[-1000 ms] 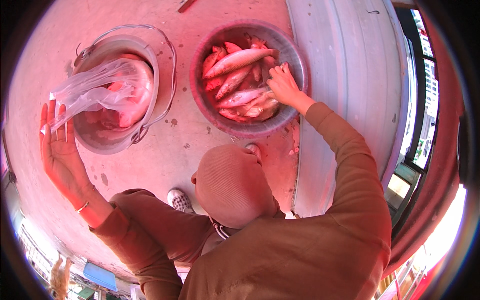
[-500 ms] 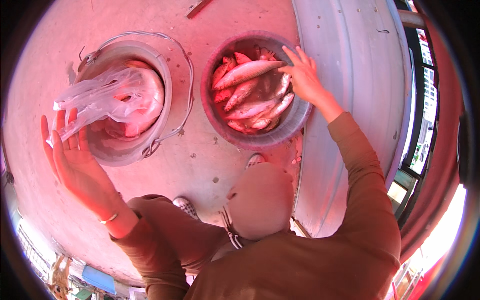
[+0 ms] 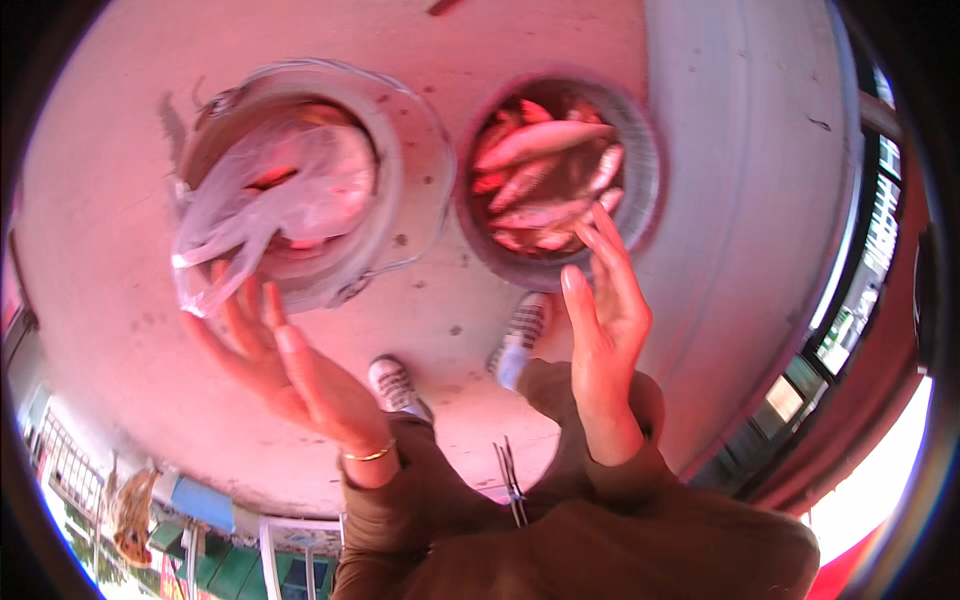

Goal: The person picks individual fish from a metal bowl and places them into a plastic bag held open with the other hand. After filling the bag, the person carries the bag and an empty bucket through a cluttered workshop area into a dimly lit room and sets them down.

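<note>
A clear plastic bag [image 3: 225, 215] lies bunched across the mouth of the grey bucket [image 3: 390, 160], its crumpled end reaching past the rim on the near left side. Under it I make out something pale and rounded, but the film hides what it is. The person's left hand [image 3: 315, 385] is right at that loose end, its grip open and the fingers spread; from here I can't tell whether the fingertips touch the plastic. To the right of the bucket, well within reach, a round basin [image 3: 645, 185] holds a heap of whole fish [image 3: 545, 143], one long one lying across the top. The right hand [image 3: 612, 330] hangs at the basin's near edge with its grip open too, thumb apart from the fingers and nothing in it. A wire handle [image 3: 447, 190] leans outward from the bucket, blurred. Both vessels stand on a stained concrete floor [image 3: 460, 385] washed in pink light. Nearer the person are two checkered shoes [image 3: 392, 383], and a thin bracelet [image 3: 369, 453] circles the left wrist. Off to the right runs a smooth pale grey surface [image 3: 745, 150]. Far at the lower left I notice a tawny, furry animal [image 3: 133, 518] beside a blue panel [image 3: 203, 503].
</note>
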{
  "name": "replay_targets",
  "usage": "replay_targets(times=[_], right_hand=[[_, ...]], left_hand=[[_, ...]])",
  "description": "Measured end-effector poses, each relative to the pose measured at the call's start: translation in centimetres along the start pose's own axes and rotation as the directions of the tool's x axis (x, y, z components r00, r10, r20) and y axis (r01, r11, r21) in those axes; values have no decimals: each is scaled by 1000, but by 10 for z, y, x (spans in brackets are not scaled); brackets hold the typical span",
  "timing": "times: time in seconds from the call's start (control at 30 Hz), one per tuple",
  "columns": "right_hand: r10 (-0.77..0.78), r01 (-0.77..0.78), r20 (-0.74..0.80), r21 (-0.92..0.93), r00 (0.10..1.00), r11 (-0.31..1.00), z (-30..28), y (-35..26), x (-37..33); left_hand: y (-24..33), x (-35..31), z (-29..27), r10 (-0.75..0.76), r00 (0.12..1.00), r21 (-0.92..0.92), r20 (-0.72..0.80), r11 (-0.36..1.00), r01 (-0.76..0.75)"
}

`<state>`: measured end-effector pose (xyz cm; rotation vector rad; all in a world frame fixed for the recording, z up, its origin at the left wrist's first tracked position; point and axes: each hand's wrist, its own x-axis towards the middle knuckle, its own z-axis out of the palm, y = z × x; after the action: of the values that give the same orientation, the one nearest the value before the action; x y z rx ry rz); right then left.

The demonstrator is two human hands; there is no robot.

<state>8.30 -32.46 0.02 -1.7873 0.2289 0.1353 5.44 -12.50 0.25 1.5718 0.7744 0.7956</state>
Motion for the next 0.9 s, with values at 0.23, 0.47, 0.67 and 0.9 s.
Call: replay_targets(times=[0.23, 0.47, 0.67, 0.9], right_hand=[[-6, 24, 76, -242, 997, 970, -5, -28, -35], [-149, 145, 23, -392, 989, 909, -27, -12, -54], [-163, 134, 24, -691, 986, 710, -136, -4, -75], [353, -396, -219, -712, 910, 580, -277, -2, -168]], left_hand=[[-11, -25, -21, -82, 983, 137, 165, 989, 59], [-50, -111, -65, -229, 901, 410, 369, 910, 63], [49, -158, -178, -430, 750, 524, 502, 841, 132], [127, -134, -317, -617, 703, 762, 353, 626, 166]])
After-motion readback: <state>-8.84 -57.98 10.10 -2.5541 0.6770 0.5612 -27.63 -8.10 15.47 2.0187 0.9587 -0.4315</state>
